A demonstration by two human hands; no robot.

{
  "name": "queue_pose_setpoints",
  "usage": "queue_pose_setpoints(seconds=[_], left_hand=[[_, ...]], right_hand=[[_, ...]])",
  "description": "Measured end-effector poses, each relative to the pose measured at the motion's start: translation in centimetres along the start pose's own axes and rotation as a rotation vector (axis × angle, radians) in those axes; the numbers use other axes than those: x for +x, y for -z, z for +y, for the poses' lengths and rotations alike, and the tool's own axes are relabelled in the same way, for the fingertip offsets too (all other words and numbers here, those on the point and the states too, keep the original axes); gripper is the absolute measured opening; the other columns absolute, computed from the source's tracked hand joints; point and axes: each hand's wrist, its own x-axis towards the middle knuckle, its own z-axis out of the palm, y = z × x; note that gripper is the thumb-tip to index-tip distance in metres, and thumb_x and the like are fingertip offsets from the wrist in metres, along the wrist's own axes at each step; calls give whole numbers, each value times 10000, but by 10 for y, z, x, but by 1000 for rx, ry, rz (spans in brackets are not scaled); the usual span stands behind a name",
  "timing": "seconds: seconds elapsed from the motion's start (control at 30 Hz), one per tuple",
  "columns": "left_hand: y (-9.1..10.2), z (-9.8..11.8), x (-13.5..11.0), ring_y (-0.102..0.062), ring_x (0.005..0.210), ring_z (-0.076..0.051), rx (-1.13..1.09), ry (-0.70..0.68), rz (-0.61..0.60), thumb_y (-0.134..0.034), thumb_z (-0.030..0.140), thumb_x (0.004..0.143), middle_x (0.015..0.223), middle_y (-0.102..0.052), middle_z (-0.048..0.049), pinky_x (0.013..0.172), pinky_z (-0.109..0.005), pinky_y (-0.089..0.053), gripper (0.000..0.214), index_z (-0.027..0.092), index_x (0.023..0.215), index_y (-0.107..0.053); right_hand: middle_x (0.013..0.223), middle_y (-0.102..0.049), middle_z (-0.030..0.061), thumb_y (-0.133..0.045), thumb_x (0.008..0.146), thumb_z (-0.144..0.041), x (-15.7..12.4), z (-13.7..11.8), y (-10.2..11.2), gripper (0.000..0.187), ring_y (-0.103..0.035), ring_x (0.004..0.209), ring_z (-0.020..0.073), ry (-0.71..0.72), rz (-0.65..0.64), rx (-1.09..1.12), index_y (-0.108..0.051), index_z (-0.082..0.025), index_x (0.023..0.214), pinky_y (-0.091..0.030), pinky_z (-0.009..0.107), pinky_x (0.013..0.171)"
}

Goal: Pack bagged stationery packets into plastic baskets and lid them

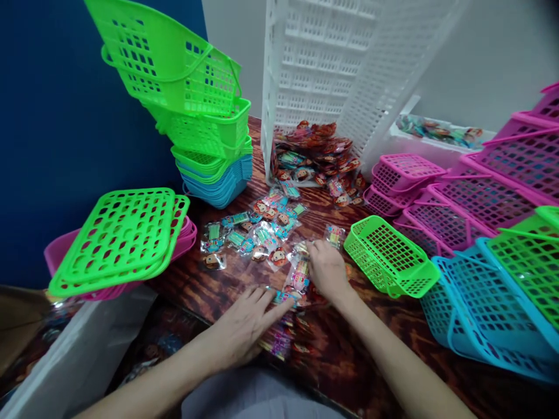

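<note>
My left hand lies low over the table's near edge, fingers stretched out. Its fingertips touch a small clear plastic packet with blue and pink print. My right hand is further forward, its fingers bent down and closed on a clear packet with a pinkish printed insert. Between my wrists, more packets with purple and yellow contents lie near the edge. Ahead of my hands spreads a loose group of similar packets with cartoon faces. Right of my right hand stands a small green basket.
A tipped white crate spills a heap of packets at the back. Stacked green and blue baskets rise at the left, near green perforated pieces. Pink baskets and a blue basket crowd the right.
</note>
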Motion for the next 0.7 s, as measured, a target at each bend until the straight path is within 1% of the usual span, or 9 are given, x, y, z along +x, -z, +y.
queue_pose_setpoints(seconds=[0.07, 0.1, 0.17, 0.27, 0.37, 0.43, 0.57, 0.63, 0.7], left_hand=[[3, 2, 3, -399, 1264, -312, 4, 2, -5, -608, 134, 697, 1383, -434, -123, 1143, -503, -235, 1025, 219, 1554, -51], [4, 3, 4, -404, 1249, -313, 11, 6, -9, -608, 146, 695, 1370, -444, -130, 1144, -504, -233, 1003, 190, 1548, -82], [4, 4, 5, -407, 1231, -322, 24, 16, -24, -616, 180, 704, 1350, -454, -141, 1131, -508, -254, 925, 160, 1519, -180], [3, 3, 4, -378, 1266, -336, 18, 31, -35, -620, 210, 722, 1351, -438, -145, 1103, -502, -299, 848, 178, 1483, -248], [1, 2, 2, -302, 1346, -347, -2, 38, -25, -630, 189, 693, 1409, -382, -148, 1117, -496, -288, 889, 199, 1485, -227], [0, 2, 1, -285, 1363, -349, -10, 39, -23, -631, 168, 669, 1435, -355, -150, 1124, -496, -281, 916, 206, 1486, -218], [4, 4, 1, -375, 1294, -331, -13, 42, -25, -619, 166, 684, 1376, -403, -143, 1096, -487, -315, 882, 207, 1476, -233], [7, 5, 1, -391, 1272, -332, -1, 33, -25, -628, 181, 689, 1352, -417, -143, 1081, -483, -330, 860, 200, 1464, -255], [10, 5, 2, -415, 1237, -333, 18, 25, -27, -641, 193, 686, 1323, -436, -141, 1066, -483, -343, 832, 192, 1443, -296]], right_hand=[[1230, -604, 175, -469, 934, -152, -13, -8, -1, 411, -505, 1110, 307, 42, -14, -32, -531, -90, 1336, -372, 404, 897], [1282, -586, 176, -494, 945, -206, -18, -9, -3, 430, -495, 1143, 317, 54, -32, -8, -513, -98, 1360, -368, 420, 918], [1340, -566, 140, -495, 973, -320, -23, -4, -4, 420, -487, 1185, 300, 59, -61, 112, -523, -156, 1359, -363, 416, 957], [1258, -607, 98, -453, 999, -342, -20, 11, -6, 371, -514, 1145, 257, -12, -69, 232, -538, -207, 1334, -386, 365, 930], [1179, -611, 121, -567, 936, -289, -18, 18, -9, 409, -514, 1101, 287, -84, -59, 139, -529, -171, 1325, -394, 367, 872], [1143, -612, 121, -626, 891, -263, -20, 16, -11, 370, -513, 1076, 296, -95, -45, 103, -570, -162, 1242, -390, 369, 857], [1005, -627, 93, -657, 874, -256, -31, 5, -7, 110, -523, 1006, 274, -66, 10, 154, -613, -177, 937, -388, 347, 837], [951, -618, 76, -663, 881, -308, -36, 1, -1, 147, -536, 964, 258, -44, 14, 222, -585, -193, 834, -390, 327, 801], [943, -608, 58, -641, 902, -357, -38, -5, 7, 193, -559, 907, 227, -29, -7, 313, -568, -202, 812, -387, 303, 755]])
